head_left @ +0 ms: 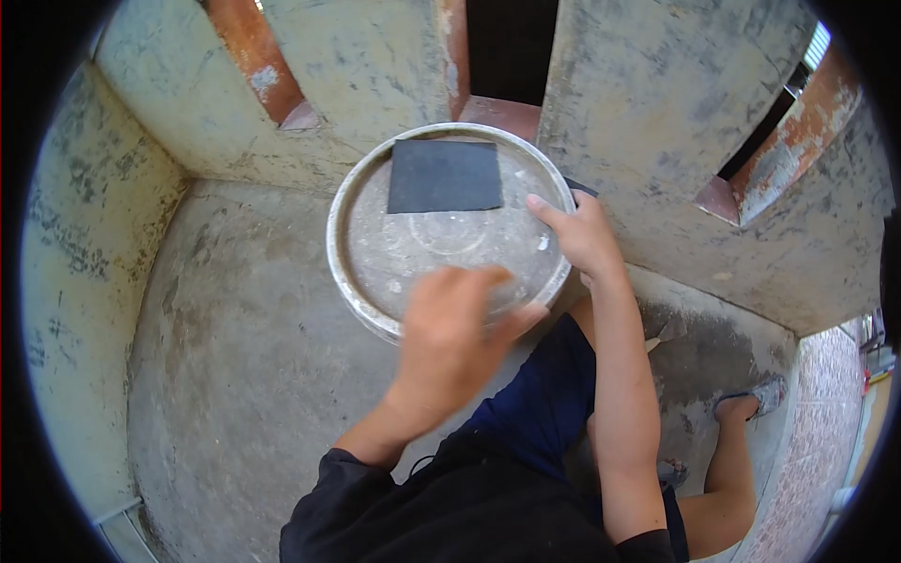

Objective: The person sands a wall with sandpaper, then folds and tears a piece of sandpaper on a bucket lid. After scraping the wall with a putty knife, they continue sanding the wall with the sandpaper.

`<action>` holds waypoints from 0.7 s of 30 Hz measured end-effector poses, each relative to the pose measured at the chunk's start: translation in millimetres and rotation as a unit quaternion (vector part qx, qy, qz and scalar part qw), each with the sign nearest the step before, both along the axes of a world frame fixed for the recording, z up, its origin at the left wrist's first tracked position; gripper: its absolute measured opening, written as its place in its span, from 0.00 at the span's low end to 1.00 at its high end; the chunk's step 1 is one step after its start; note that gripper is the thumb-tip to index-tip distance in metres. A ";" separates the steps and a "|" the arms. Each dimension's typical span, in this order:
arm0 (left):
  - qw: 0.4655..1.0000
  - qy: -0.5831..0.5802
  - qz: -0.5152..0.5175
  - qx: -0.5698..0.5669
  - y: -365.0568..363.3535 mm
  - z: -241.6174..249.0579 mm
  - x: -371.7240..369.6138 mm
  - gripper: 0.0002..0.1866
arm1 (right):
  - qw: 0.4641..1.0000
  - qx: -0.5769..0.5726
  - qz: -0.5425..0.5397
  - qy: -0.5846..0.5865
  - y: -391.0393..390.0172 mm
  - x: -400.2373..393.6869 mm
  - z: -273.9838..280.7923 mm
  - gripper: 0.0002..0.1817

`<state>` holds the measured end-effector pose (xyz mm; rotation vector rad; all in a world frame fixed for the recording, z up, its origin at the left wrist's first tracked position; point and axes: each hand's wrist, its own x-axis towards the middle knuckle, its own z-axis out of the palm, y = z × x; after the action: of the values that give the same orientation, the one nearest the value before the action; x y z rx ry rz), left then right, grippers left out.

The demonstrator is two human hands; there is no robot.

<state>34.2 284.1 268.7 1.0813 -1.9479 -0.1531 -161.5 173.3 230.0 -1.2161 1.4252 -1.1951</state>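
Observation:
A round, pale, upturned bucket point(455, 239) with a raised rim and a scuffed, stained surface is in front of me. Flat near its far edge lies a dark grey rectangular sheet point(445, 176), perhaps sandpaper. My right hand point(587, 235) is closed at the bucket's right rim, thumb over the edge. A dark flat piece point(582, 188) sticks out behind its fingers, most of it hidden. Above the near part of the bucket, my left hand point(450, 328) is smeared by motion with its fingers bent; whether it holds anything does not show.
Stained walls point(366, 75) with narrow slots stand close ahead, and another wall point(84, 263) rises at left. Grey concrete floor point(235, 328) surrounds the bucket. My bent legs are at lower right, beside a speckled ledge point(817, 422).

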 end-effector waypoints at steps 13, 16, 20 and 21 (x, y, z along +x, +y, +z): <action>0.928 0.183 0.286 0.150 -57.4 -35.9 91.0 0.30 | 0.991 0.001 -0.061 0.118 -6.0 -1.9 -14.3 0.30; 0.904 0.301 0.206 0.223 -62.5 -44.0 96.5 0.30 | 0.989 0.007 -0.068 0.130 -2.2 -1.1 -10.2 0.31; 0.855 0.420 0.155 0.261 -68.4 -57.8 107.0 0.31 | 0.990 0.016 -0.060 0.130 -3.1 -1.1 -7.6 0.32; 0.847 0.438 0.143 0.265 -68.3 -63.6 111.8 0.31 | 0.991 0.016 -0.058 0.123 -2.7 -1.3 -7.5 0.31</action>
<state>146.0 215.8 205.1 1.3171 -0.9072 -0.8966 -162.8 170.6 222.5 -1.3078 1.7118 -1.1228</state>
